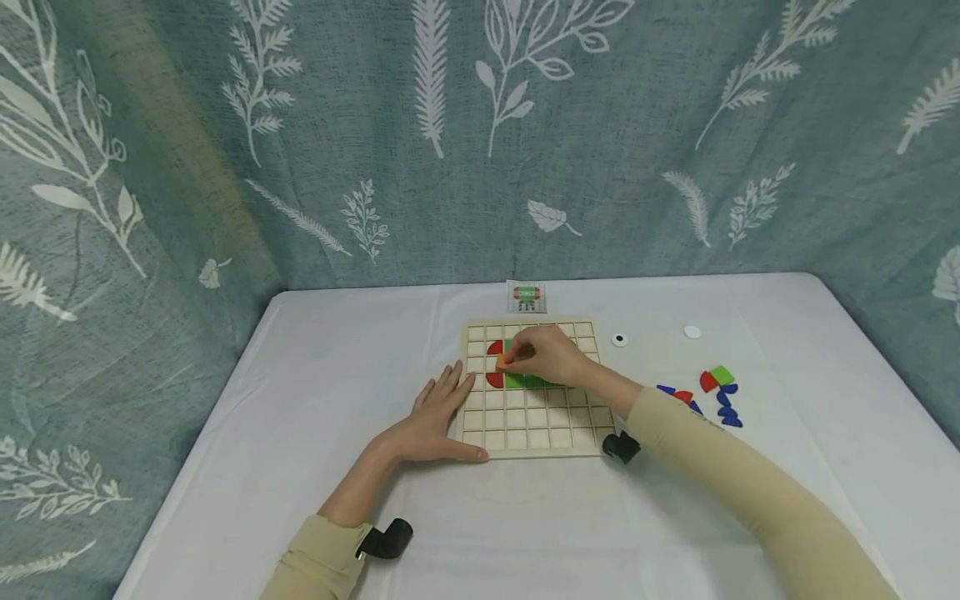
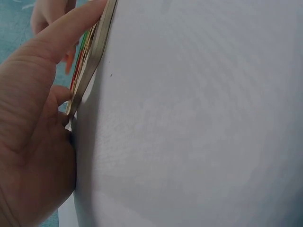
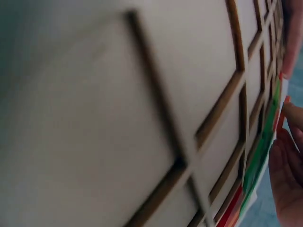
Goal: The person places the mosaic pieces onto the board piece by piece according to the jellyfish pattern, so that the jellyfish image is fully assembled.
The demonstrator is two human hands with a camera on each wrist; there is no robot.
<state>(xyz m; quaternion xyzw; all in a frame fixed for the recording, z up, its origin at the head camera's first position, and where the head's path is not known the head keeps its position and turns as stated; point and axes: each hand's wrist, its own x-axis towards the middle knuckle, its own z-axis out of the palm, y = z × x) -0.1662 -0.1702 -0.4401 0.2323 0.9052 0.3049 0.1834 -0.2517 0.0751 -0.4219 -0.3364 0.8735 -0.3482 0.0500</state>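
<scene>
A wooden grid board (image 1: 495, 437) lies on the white table with red quarter-round tiles (image 1: 495, 380) and green tiles (image 1: 514, 381) set in its cells. Over the board, my right hand (image 1: 546, 353) pinches an orange tile (image 1: 502, 362) between thumb and fingertips, close to the two red tiles. The same orange tile (image 3: 282, 113) shows at the right of the right wrist view. My left hand (image 1: 431, 425), fingers spread, touches the board's left edge and near corner. Part of the coloured row is hidden beneath my right hand.
A small picture card (image 1: 527, 297) lies behind the board. To the right are a white disc with a black dot (image 1: 618, 340), a plain white disc (image 1: 692, 332), a loose green tile (image 1: 722, 375) and several blue pieces (image 1: 729, 412). Patterned curtain (image 1: 465, 217) surrounds the table.
</scene>
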